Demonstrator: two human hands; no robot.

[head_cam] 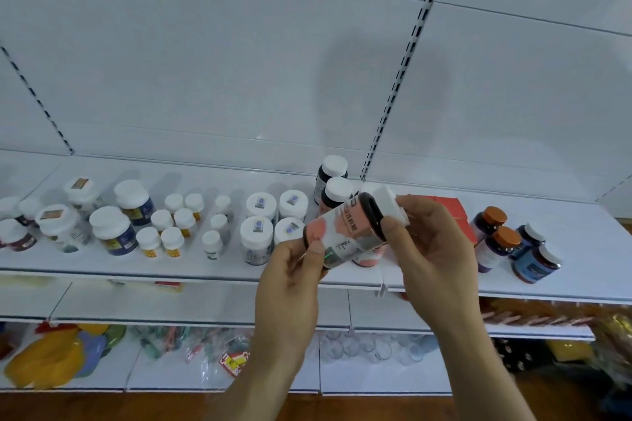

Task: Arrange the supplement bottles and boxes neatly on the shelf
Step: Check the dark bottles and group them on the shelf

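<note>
The left hand (294,263) pinches the base of a bottle (349,232) while the right hand's (431,243) fingers (393,229) curl round its neck below the blocky white cap (388,203). The bottle is a dark cylinder with a glossy pink-and-white label, held tilted above the front of the white shelf (205,270). Round, white-capped jars (260,219) stand in rows behind.

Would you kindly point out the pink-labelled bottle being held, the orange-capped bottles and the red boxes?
pink-labelled bottle (345,231): head view, on its label.
orange-capped bottles (495,216): head view, on the rear bottle's cap.
red boxes (448,207): head view, on the top face.
</note>
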